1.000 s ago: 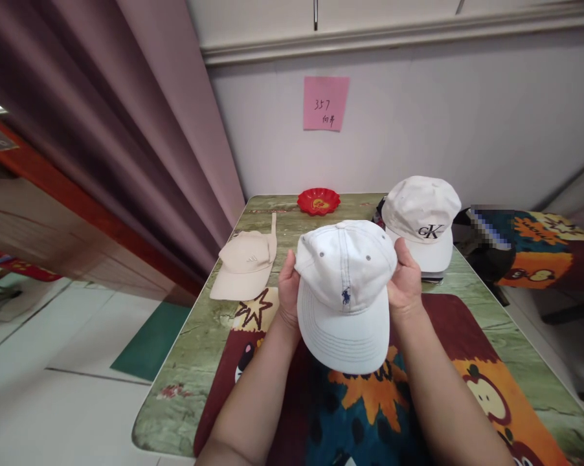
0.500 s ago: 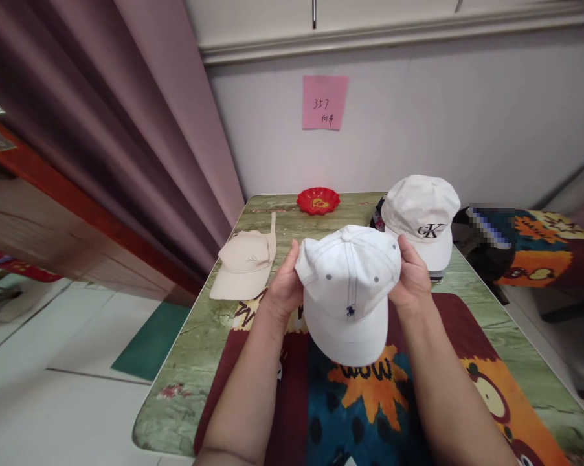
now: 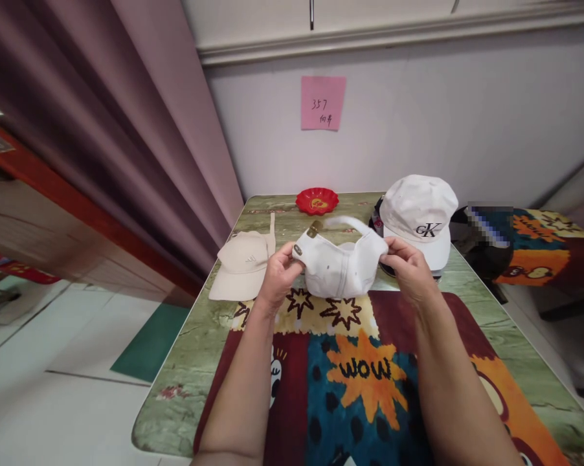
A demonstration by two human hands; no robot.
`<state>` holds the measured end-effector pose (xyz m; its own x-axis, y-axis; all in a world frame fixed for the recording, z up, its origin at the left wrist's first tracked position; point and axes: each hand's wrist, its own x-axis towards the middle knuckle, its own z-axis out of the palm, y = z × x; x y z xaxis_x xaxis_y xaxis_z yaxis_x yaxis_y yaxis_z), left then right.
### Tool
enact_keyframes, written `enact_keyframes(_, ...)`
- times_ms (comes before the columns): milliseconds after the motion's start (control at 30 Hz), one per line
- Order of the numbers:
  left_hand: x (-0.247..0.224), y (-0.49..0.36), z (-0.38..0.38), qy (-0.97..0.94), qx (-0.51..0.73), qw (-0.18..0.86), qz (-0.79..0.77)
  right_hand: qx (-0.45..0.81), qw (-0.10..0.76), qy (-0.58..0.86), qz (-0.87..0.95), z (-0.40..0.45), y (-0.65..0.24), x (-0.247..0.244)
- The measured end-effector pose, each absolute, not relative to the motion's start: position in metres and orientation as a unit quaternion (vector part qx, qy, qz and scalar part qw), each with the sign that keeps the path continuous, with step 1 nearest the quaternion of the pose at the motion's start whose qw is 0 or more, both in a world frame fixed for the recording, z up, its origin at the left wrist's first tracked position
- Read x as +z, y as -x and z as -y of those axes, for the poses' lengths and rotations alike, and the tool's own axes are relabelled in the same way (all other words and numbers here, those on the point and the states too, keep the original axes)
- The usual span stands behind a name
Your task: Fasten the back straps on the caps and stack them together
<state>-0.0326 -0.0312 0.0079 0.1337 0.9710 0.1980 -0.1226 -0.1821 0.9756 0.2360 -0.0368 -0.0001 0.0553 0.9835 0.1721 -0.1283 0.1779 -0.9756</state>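
A white baseball cap point(image 3: 340, 268) is held up over the table between both hands, its rear opening and metal buckle toward me and its strap curving loose at the top. My left hand point(image 3: 283, 268) pinches the cap's left edge beside the buckle. On the opposite edge, my right hand point(image 3: 406, 259) grips the fabric between thumb and fingers. The cap's brim and front are hidden. To the left lies a beige cap point(image 3: 241, 265) with its strap sticking up. Right of my right hand stands a white cap with black CK letters point(image 3: 421, 210), on top of darker caps.
A red scalloped dish point(image 3: 317, 200) sits at the back of the green table point(image 3: 170, 395). A colourful mat point(image 3: 364, 395) covers the front. Behind stands a wall with a pink note point(image 3: 323, 103); a purple curtain point(image 3: 175, 129) hangs at left.
Both hands have tipped and turned the white cap, so its front logo and brim no longer show and its back opening and strap do. Other things stay put.
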Motion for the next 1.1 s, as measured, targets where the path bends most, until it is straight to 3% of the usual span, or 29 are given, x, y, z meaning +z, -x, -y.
enact_keyframes(333,0.014,0.035,0.035,-0.706,0.339,0.447,-0.433,0.458,0.31,0.517,0.654,0.049,-0.224,0.015)
enact_keyframes(467,0.023,0.04,0.037,-0.746,0.303,0.402,-0.436,0.367,0.242,0.568,0.696,0.05,-0.221,0.016)
enact_keyframes(600,0.036,0.035,0.045,-0.762,0.315,0.345,-0.448,0.367,0.195,0.563,0.715,0.056,-0.221,0.03)
enact_keyframes(800,0.04,0.006,0.059,-0.825,0.292,0.22,-0.43,0.416,0.164,0.493,0.747,0.064,-0.216,0.035)
enact_keyframes(1100,0.022,-0.002,0.053,-0.828,0.288,0.158,-0.455,0.433,0.228,0.472,0.734,0.059,-0.216,0.016)
